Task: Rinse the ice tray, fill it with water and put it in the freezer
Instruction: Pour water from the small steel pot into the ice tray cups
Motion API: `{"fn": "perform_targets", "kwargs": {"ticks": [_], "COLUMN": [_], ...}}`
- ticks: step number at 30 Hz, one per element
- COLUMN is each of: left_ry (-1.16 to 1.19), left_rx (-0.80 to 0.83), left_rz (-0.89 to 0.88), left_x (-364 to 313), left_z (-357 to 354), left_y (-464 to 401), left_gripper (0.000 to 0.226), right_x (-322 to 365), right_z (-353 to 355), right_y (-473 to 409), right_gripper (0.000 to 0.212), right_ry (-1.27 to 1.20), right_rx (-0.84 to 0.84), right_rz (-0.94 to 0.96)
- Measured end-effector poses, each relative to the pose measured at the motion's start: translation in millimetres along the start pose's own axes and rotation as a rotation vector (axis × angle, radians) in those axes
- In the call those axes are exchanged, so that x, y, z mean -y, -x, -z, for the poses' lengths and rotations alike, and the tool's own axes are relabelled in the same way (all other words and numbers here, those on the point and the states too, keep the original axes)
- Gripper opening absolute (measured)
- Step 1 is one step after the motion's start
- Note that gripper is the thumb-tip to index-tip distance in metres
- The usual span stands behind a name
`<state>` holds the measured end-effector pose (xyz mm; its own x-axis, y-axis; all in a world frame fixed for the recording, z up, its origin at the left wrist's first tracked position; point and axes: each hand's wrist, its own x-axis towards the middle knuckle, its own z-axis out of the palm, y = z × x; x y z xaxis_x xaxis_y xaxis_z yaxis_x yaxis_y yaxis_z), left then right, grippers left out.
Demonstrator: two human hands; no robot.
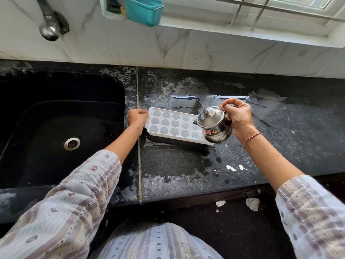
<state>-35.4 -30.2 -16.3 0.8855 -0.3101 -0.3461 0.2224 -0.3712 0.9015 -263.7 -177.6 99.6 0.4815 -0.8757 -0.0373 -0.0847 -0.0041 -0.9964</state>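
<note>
On a wet, speckled black counter (186, 165) just right of the sink (56, 128), a white plastic tray (173, 126) with heart-shaped cells is steadied at its left end by the curled fingers of the left hand (137, 118). A lidded steel pot (214, 124) is gripped and tilted over the tray's right end by the right hand (238, 116). Filling appears under way; next, a level carry will be needed to a freezer not seen here, with a tap (49, 25) and a teal tub (143, 10) seen beyond.
</note>
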Motion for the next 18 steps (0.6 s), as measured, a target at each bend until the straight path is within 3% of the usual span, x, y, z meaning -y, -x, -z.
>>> {"fn": "perform_targets", "kwargs": {"ticks": [18], "left_ry": [0.046], "left_rx": [0.028], "left_rz": [0.034], "left_x": [3.4], "left_z": [1.4], "left_y": [-1.9], "left_gripper": [0.012], "right_x": [2.9], "right_z": [-1.7], "right_y": [-3.8], "right_gripper": [0.034], "right_ry": [0.035], "right_rx": [0.005], "right_rz": [0.001]}}
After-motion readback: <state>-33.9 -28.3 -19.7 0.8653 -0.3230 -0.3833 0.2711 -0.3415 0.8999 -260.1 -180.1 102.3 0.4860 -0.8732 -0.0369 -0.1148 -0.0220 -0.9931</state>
